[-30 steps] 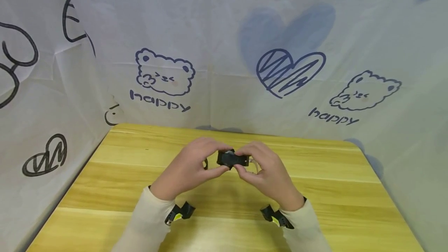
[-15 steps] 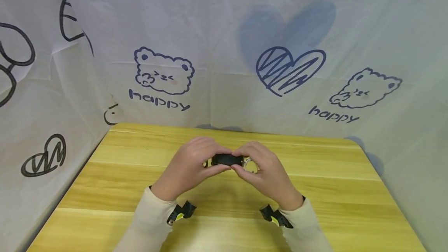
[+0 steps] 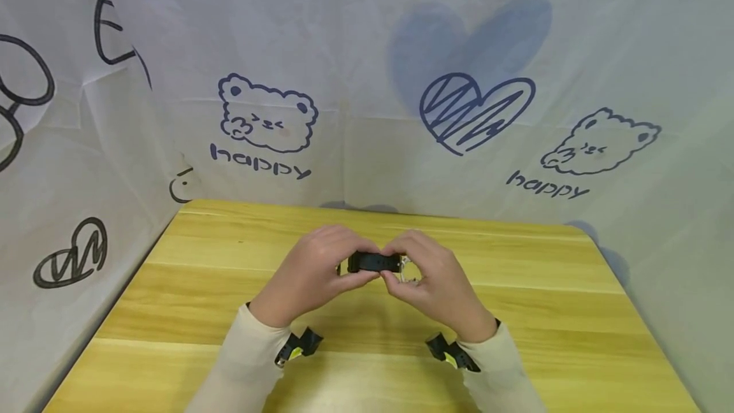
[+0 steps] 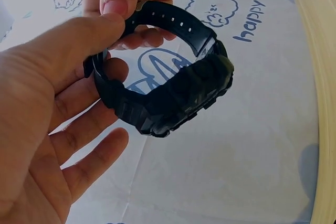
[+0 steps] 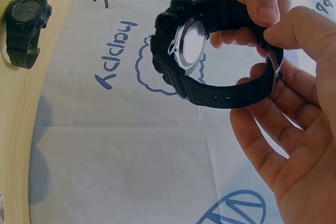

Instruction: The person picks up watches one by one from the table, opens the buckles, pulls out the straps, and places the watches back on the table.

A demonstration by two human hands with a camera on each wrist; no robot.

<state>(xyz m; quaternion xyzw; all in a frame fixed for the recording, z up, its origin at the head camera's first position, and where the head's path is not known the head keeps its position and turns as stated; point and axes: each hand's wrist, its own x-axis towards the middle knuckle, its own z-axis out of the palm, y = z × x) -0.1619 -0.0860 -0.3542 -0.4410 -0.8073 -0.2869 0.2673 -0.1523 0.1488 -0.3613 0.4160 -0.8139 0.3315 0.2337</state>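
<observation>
A black digital-style wristwatch (image 3: 374,262) is held above the table between both hands, its strap bent into a loop. My left hand (image 3: 306,276) pinches the strap between thumb and fingers near the buckle end. From the other side, my right hand (image 3: 438,282) pinches the strap too, the thumbs close together. In the left wrist view the watch (image 4: 189,93) hangs with its thick case lowest and the holed strap (image 4: 168,17) above. The right wrist view shows the watch's shiny metal back (image 5: 191,45) and a metal buckle (image 5: 275,69) by the fingers.
A second black watch (image 5: 26,22) lies on the wooden table (image 3: 241,234), mostly hidden behind the left hand in the head view. A silvery, thin-looking thing (image 3: 404,270) lies partly behind the right hand. White printed cloth (image 3: 367,81) hangs at the back and sides.
The watch has turned and shifted slightly left, so its strap now faces the head view where the case's edge showed earlier. Both hands keep hold and have barely moved.
</observation>
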